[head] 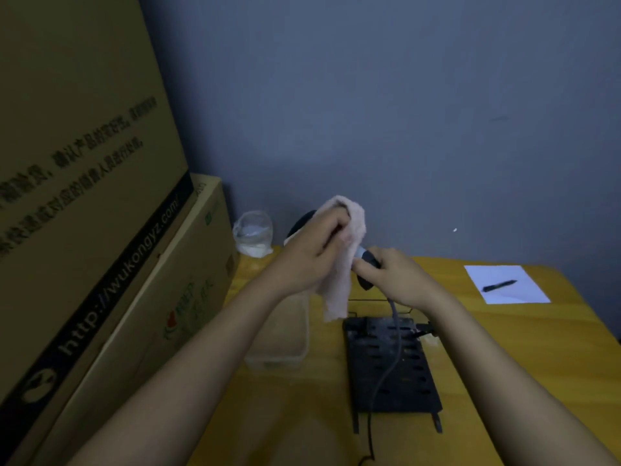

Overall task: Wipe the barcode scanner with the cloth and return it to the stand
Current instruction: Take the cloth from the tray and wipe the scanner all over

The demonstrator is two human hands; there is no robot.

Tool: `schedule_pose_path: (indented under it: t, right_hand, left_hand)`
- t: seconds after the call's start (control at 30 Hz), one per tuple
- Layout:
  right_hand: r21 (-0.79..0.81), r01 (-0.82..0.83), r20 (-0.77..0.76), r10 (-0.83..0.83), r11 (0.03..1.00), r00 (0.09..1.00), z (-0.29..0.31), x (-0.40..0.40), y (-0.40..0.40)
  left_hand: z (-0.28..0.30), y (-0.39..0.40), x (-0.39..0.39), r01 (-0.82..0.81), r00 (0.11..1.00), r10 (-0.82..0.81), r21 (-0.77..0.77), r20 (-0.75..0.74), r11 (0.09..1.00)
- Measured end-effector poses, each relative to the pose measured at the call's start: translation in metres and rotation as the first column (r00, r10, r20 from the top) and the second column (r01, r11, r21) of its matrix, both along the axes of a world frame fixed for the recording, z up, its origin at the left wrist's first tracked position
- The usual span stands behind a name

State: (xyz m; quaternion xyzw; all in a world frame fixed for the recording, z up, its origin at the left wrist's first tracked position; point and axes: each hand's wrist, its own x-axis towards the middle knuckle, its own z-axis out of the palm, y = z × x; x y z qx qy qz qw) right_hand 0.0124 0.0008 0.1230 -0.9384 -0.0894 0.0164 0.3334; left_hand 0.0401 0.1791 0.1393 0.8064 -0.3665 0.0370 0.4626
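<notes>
My right hand (393,275) grips the handle of a black and grey barcode scanner (367,260), holding it in the air above the yellow table. The scanner's dark head (300,223) shows to the left, behind my left hand. My left hand (316,243) presses a pale pink cloth (339,280) around the scanner's body; the cloth's loose end hangs down. A grey cable (395,338) runs from the handle down over a black slotted metal stand (389,364) lying flat on the table below my hands.
Stacked cardboard boxes (100,230) fill the left side. A clear plastic bag (253,233) sits by the wall. A clear plastic tub (285,344) lies left of the stand. White paper (524,290) with a black pen (499,285) lies at the right on the table (521,364).
</notes>
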Motion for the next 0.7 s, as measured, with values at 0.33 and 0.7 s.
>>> schedule_pose_path:
  t: [0.33, 0.7]
  right_hand:
    - [0.208, -0.044, -0.128, 0.072, 0.977, 0.989, 0.029, -0.014, -0.022]
    - [-0.660, -0.037, 0.323, 0.327, 0.751, 0.888, 0.014, -0.012, -0.019]
  left_hand:
    - [-0.026, -0.030, 0.013, -0.217, 0.805, -0.158, 0.532, 0.572, 0.819]
    - [0.006, -0.045, 0.036, 0.161, 0.975, -0.217, 0.803, -0.041, 0.573]
